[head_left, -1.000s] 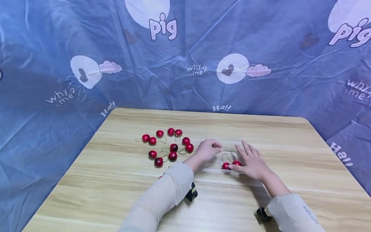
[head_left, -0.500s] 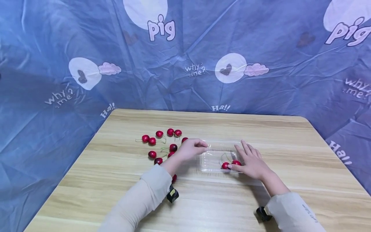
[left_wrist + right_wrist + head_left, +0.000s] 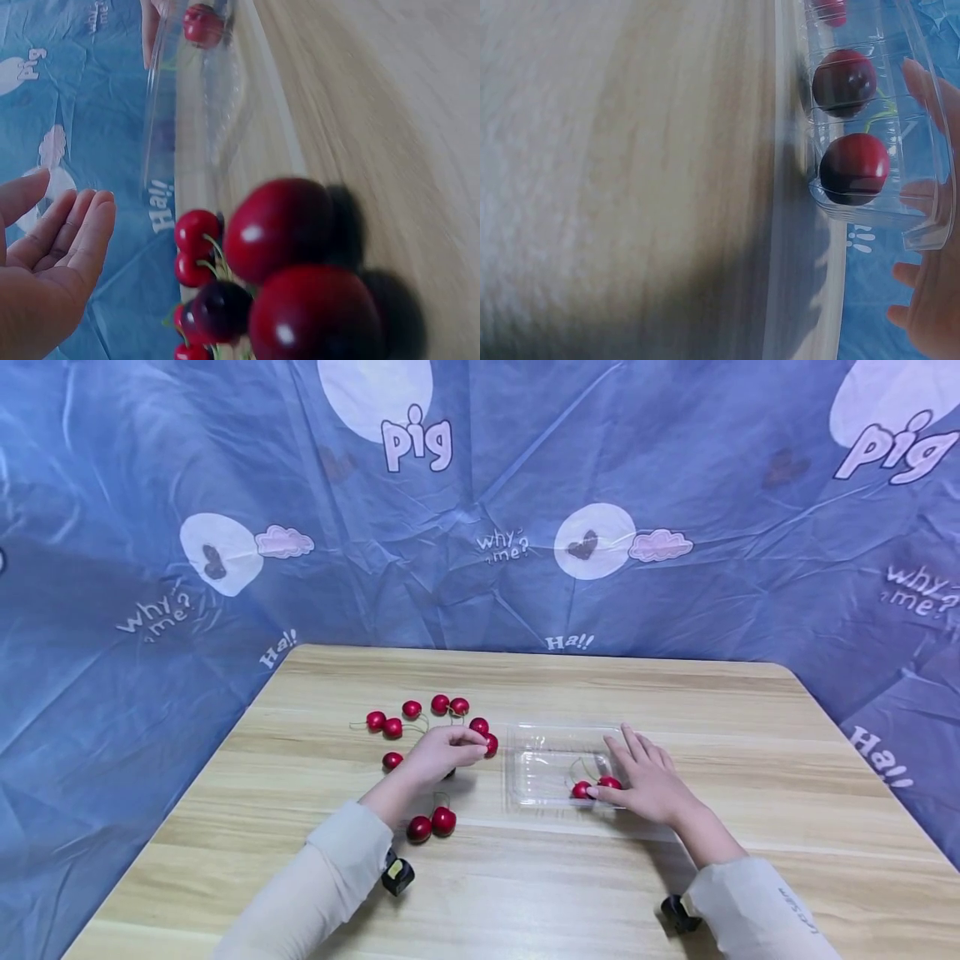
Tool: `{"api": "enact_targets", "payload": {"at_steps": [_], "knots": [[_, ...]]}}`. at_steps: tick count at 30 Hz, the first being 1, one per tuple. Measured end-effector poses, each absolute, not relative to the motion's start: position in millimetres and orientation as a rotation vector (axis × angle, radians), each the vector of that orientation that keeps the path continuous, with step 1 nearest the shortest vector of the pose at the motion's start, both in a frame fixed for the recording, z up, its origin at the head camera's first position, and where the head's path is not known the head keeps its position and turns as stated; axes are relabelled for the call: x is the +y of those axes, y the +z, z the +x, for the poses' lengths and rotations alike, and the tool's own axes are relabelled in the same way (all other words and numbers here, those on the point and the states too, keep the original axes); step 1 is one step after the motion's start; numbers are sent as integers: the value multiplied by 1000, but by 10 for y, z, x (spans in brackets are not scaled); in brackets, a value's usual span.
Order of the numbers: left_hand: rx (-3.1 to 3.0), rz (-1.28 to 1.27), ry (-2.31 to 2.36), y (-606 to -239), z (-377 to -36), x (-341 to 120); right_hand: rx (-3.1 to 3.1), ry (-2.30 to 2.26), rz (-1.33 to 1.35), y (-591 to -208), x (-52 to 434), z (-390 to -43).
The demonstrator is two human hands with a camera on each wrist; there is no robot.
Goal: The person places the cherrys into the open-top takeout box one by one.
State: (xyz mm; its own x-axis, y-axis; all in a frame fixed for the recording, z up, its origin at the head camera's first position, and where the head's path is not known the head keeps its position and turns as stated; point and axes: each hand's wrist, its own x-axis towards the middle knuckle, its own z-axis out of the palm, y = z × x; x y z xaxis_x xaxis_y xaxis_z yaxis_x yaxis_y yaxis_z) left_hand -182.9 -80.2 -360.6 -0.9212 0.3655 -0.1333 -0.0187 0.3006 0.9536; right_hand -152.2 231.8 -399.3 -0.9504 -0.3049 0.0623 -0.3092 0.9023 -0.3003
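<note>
Above the loose cherries my left hand [image 3: 438, 756] hovers with relaxed fingers and nothing in them. Its fingertips overlap a red cherry [image 3: 491, 745] in the head view. The left wrist view shows the palm [image 3: 45, 292] facing up with large cherries [image 3: 281, 229] close to the camera. My right hand [image 3: 651, 785] rests at the right end of a clear plastic container [image 3: 532, 781], fingers extended and thumb near the cherries inside. Two red cherries [image 3: 582, 790] with green stems lie in the container's front right part. The right wrist view shows dark red cherries [image 3: 853, 169] through its wall.
Several stemmed cherries [image 3: 392, 727] are scattered over the left of the wooden table [image 3: 570, 893]. A pair of cherries [image 3: 443, 821] lies nearer, beside the left forearm. A blue printed cloth [image 3: 450, 602] hangs behind the table.
My left hand has moved left, from over the container to above the loose cherries, uncovering the container's left part and the near pair of cherries. The right hand has stayed in place.
</note>
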Motion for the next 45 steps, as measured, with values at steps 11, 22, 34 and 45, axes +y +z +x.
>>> {"api": "enact_targets", "payload": {"at_steps": [11,22,34,45], "knots": [[2277,139,1647,-3624,-1742,-1067,-3067,488,494,-3987,2309,-1526],[2335,155,1596,-3870,-1770,-1246,-3070,494,497,-3978,2311,-1515],[2200,105,1609,-3919,-1760,-1306,-3063,489,500,-3975,2307,-1531],[2452,278,1183,-3900,-1769,-1270,-3046,494,511,-3994,2307,-1538]]}}
